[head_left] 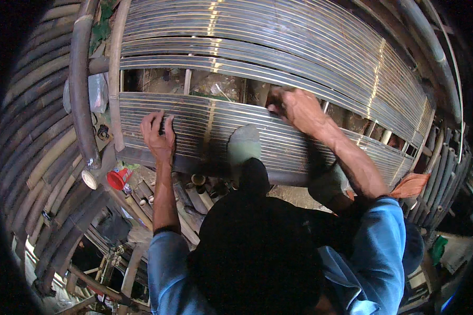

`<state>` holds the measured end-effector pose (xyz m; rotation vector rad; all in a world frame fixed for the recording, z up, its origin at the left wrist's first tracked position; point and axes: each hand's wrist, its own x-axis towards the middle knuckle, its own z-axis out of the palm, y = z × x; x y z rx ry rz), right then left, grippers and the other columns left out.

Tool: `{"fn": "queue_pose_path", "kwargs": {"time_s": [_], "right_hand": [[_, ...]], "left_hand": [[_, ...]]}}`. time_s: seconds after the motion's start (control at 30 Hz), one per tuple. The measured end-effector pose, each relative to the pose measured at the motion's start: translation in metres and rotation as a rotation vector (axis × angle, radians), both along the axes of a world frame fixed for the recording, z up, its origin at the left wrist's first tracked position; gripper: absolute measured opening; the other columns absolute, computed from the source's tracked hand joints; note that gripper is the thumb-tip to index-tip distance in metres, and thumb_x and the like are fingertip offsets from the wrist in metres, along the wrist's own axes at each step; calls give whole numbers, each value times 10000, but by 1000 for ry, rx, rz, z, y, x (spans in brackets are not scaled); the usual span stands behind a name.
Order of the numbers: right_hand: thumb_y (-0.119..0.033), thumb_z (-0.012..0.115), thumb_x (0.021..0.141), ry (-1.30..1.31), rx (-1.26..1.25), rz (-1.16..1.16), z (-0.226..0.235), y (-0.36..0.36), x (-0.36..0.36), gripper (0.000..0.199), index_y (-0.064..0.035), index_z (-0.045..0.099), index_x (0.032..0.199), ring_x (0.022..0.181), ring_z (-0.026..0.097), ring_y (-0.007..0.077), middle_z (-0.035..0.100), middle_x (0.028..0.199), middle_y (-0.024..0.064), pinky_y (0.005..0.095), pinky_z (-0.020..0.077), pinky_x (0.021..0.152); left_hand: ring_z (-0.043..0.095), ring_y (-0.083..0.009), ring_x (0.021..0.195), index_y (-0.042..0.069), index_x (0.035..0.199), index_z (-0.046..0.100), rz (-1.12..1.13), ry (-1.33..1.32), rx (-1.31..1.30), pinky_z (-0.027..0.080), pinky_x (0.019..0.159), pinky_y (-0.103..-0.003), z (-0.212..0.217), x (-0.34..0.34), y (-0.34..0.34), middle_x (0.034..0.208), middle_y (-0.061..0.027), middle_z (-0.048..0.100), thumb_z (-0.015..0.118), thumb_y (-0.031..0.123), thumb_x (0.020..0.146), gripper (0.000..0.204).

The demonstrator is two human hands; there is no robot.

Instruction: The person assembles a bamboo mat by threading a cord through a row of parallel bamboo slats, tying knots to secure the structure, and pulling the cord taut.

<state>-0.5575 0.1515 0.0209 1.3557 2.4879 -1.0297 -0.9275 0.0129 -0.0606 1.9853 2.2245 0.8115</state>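
Observation:
A frame of narrow dark bamboo slats (278, 39) lies before me, with pale bindings crossing it. A gap splits the far slats from the near slat panel (186, 123), and ground shows through it. My left hand (160, 135) rests on the left part of the near panel, fingers bent and apart, holding nothing. At the far edge of that panel, beside the gap, is my right hand (299, 109). Its fingers are curled and slightly blurred; a dark shape lies at their tips, too unclear to name. My foot, in a grey-green covering (244, 143), presses on the near slats between the hands.
A thick bamboo pole (80, 79) runs along the left end, with a clear plastic bag (97, 93) beside it. Below stands a red cup-like container (119, 179) near cut bamboo pieces (197, 197). Orange material (411, 185) lies at the right, beside stacked dark poles (444, 181).

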Motion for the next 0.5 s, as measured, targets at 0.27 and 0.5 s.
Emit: {"fn": "queue_pose_path", "kwargs": {"time_s": [0.27,0.5], "right_hand": [[-270,645,933,267,-110,-50,-46,-2,-92,278,-19,669,1050,805,655,435,675,847,257,493,508,747],[-305,696,910,235,-292,-115,-57,4,-85,322,-26,704,1070,839,709,335,708,881,230,468,522,773]], "left_hand": [[604,-346,738,54,961,600,190,134,-169,465,675,-449,-7,14,-5,825,-113,645,623,151,942,101],[551,-148,594,102,1012,758,497,-978,-753,414,539,-288,97,-82,-55,786,-31,695,719,291,926,211]]}}
